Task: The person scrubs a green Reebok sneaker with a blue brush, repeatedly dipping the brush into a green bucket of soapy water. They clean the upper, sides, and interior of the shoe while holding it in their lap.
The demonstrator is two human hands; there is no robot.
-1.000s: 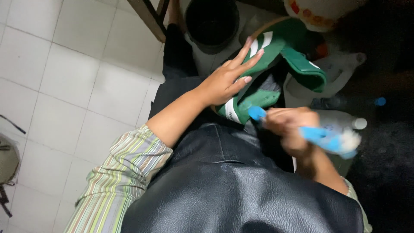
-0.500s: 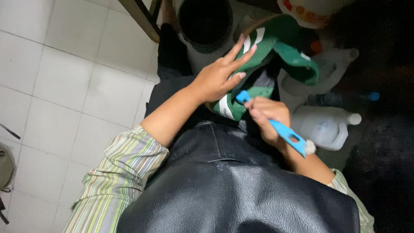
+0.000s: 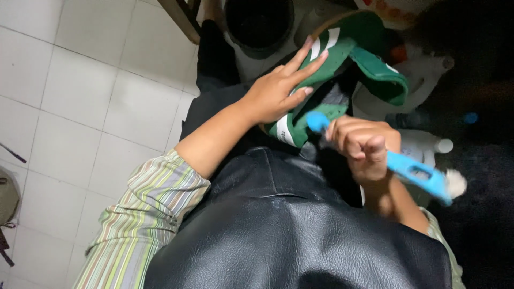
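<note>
Lower frame: black leather-like apron (image 3: 300, 230) is filling the foreground; striped long sleeve (image 3: 139, 225) is running in from lower left.

Centre right: right hand (image 3: 364, 144) is making a closed fist, fingers pressed together around the blue plastic brush (image 3: 412, 171). One blue end is poking out toward the shoe; the other end, with a pale tuft, is pointing to the lower right. Judged light, rigid and slick if wet, so a full-fist grip mid-handle suits it.

Centre: left hand (image 3: 278, 88) is lying flat on the green suede-like sneaker with white stripes (image 3: 342, 64), fingers spread and extended, steadying rather than gripping. The shoe is sitting upper centre of the frame, over the lap, tongue flopping to the right. It is looking soft and pliable in the upper, stiffer at the sole; the heel or sole edge is probably the firmer hold.

Beyond: dark round bucket (image 3: 259, 21) at top centre, whitish plastic bottles (image 3: 423, 144) at right, white tiled floor (image 3: 80, 80) at left.
</note>
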